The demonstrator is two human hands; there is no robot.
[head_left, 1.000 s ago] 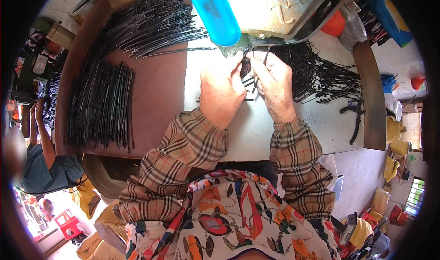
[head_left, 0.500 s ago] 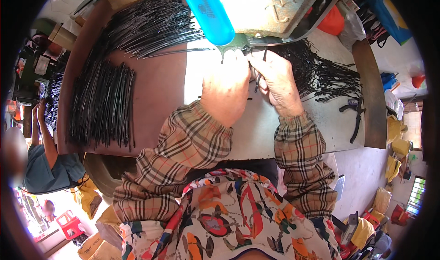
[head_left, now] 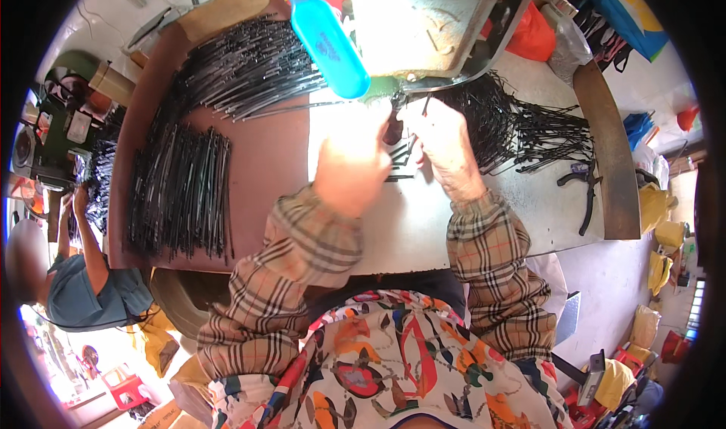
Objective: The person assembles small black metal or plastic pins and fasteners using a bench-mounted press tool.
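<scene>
Both hands are at the small dark fixture (head_left: 396,96) of a machine, beneath a bright lamp. My left hand (head_left: 354,161), washed out by the glare and blurred, has its fingers drawn together beside the fixture; what they hold is hidden. My right hand (head_left: 448,143) pinches a thin black strip between thumb and fingers, just right of the fixture. Several short black pieces (head_left: 399,157) lie on the pale tabletop between the hands. A blue rounded plastic piece (head_left: 327,45) hangs over the work on the left.
Long black strips lie in a neat bundle (head_left: 181,191) at left and a pile (head_left: 249,66) behind. Tangled black strips (head_left: 548,130) spread at right, near black-handled cutters (head_left: 582,195). A raised rim (head_left: 616,153) borders the table. Another person (head_left: 91,285) works at far left.
My left hand has moved left, away from my right hand, uncovering short black pieces between them. The right hand stays pinched near the fixture. The whole view has shifted slightly.
</scene>
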